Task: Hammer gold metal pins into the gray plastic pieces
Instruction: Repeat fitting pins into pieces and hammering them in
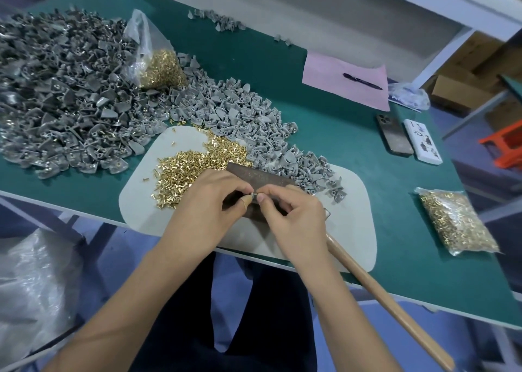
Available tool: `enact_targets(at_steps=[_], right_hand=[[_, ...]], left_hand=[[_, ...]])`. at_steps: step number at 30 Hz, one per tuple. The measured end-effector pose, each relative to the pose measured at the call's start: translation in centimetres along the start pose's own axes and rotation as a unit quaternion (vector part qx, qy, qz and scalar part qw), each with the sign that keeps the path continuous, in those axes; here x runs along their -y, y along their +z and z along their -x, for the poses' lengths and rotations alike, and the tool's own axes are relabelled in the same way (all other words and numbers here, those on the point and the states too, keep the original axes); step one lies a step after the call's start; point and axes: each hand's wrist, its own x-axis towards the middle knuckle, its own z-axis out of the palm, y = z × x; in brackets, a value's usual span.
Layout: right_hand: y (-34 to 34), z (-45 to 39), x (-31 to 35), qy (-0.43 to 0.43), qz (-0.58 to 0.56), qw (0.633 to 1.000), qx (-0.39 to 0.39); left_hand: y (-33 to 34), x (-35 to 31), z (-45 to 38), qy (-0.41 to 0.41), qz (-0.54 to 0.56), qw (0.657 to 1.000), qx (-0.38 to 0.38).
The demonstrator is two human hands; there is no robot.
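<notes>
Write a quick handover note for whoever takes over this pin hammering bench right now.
Left hand and right hand together pinch one small gray piece over the metal block; pin seating is too small to tell.
Hammer handle lies untouched under the right wrist.
Loose gold pins sit on the white mat, light gray pieces beyond.
Left: hammer this pin, then work through the pile.

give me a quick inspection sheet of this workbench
surface: green table with a white mat
job's things: loose gold pins, gray plastic pieces, metal block, wooden hammer handle
clutter: two pin bags, pen on pink paper, two phones
grippers: left hand and right hand pinch a small piece together over the block
cables: nothing seen
surroundings: white shelving, cardboard boxes
</notes>
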Motion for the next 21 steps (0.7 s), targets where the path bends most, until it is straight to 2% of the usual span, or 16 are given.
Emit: enact_targets(at_steps=[10, 14, 21], right_hand=[[-0.4, 0.1, 0.3, 0.006, -0.006, 1.000, 0.009], [-0.9, -0.4, 1.3, -0.023, 0.089, 0.995, 0.040], [-1.2, -1.2, 3.6, -0.083, 0.259, 0.956, 0.108]], left_hand=[[0.2, 0.0, 0.3, 0.003, -0.009, 1.000, -0.013], [0.1, 0.0, 0.3, 0.003, -0.009, 1.000, -0.008], [0.1, 0.2, 0.2, 0.007, -0.010, 1.000, -0.004]])
